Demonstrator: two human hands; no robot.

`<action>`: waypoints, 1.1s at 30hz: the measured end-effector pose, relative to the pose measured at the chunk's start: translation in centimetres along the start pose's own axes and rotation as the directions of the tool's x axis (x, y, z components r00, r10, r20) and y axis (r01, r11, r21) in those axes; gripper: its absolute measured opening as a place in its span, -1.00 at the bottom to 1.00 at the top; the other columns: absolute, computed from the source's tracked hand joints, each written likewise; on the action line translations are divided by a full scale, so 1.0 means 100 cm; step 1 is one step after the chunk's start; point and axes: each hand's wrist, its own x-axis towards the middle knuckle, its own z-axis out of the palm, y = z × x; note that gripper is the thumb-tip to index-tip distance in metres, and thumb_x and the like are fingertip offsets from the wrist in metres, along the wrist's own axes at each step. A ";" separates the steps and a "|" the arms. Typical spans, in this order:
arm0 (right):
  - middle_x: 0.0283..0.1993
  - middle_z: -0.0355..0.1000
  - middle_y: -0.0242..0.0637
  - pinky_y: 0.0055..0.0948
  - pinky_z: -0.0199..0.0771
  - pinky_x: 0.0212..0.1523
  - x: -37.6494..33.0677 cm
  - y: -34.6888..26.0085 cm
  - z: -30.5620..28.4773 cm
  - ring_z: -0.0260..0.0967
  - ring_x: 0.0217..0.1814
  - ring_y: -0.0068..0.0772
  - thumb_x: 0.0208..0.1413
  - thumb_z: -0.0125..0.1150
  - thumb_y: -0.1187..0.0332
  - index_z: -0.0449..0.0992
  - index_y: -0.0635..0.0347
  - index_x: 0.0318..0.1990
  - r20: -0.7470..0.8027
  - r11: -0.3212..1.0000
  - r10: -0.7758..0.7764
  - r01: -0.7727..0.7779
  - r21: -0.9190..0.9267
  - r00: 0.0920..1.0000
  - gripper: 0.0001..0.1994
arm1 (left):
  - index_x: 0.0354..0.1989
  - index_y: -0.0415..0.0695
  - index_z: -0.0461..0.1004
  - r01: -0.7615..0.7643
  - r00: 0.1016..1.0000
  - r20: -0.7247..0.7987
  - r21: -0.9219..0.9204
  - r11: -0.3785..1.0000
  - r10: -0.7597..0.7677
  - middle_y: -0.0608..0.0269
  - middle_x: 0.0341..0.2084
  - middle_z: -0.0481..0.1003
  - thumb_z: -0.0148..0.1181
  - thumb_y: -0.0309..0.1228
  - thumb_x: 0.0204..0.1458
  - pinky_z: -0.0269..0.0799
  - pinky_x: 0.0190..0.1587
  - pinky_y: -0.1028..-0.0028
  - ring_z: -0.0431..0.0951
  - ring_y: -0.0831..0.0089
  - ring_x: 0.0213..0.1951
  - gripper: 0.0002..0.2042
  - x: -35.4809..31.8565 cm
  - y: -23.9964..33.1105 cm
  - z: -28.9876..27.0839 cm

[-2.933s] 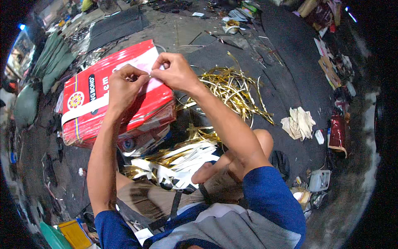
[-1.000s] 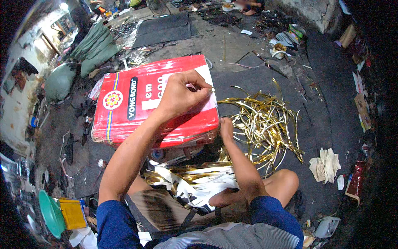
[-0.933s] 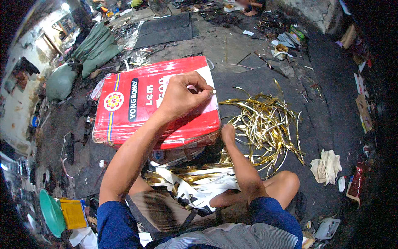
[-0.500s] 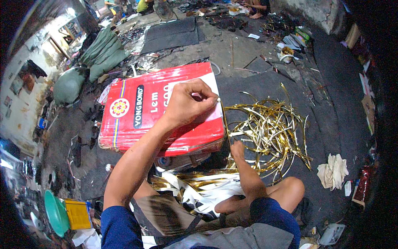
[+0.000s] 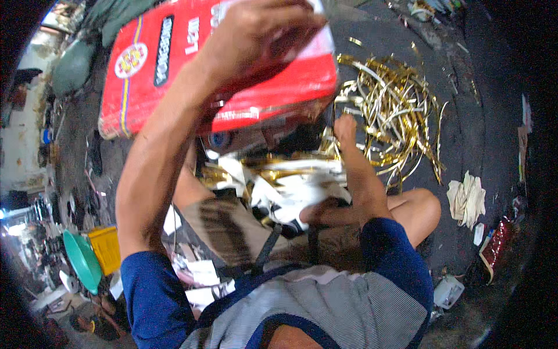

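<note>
My left hand (image 5: 250, 41) is held over the right part of a red printed box (image 5: 261, 110), its fingers curled together and smeared by motion. What those fingers hold, if anything, is too blurred to name. Just right of the box's near corner, my right hand (image 5: 346, 129) is closed in a fist, and its contents are hidden. A tangled heap of shiny gold and white strips (image 5: 401, 110) lies beside that hand. More white and gold strips (image 5: 290, 180) lie across my lap, in front of the box.
A crumpled cream cloth (image 5: 467, 199) lies on the dark floor to the right, near a dark red packet (image 5: 497, 247). At lower left stand a green basin (image 5: 81, 262) and a yellow container (image 5: 104, 250). A grey-green sack (image 5: 74, 67) sits at upper left.
The view has tilted downward, so box, strips and hands all appear higher. My left hand looks larger and blurred, still over the box's right side. My right fist stays beside the box corner.
</note>
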 end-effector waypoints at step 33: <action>0.13 0.47 -0.23 -0.31 0.39 0.24 -0.183 -0.147 -0.371 0.43 0.18 -0.37 0.04 0.48 0.16 0.49 0.25 0.19 0.113 0.366 -0.850 0.423 0.829 0.514 -0.41 | -0.34 -0.19 0.54 0.561 0.821 0.253 -0.524 0.642 -0.511 0.28 -0.59 0.47 0.20 -0.45 0.20 0.44 -0.34 0.42 0.53 0.54 -0.43 -0.90 -0.136 0.171 0.013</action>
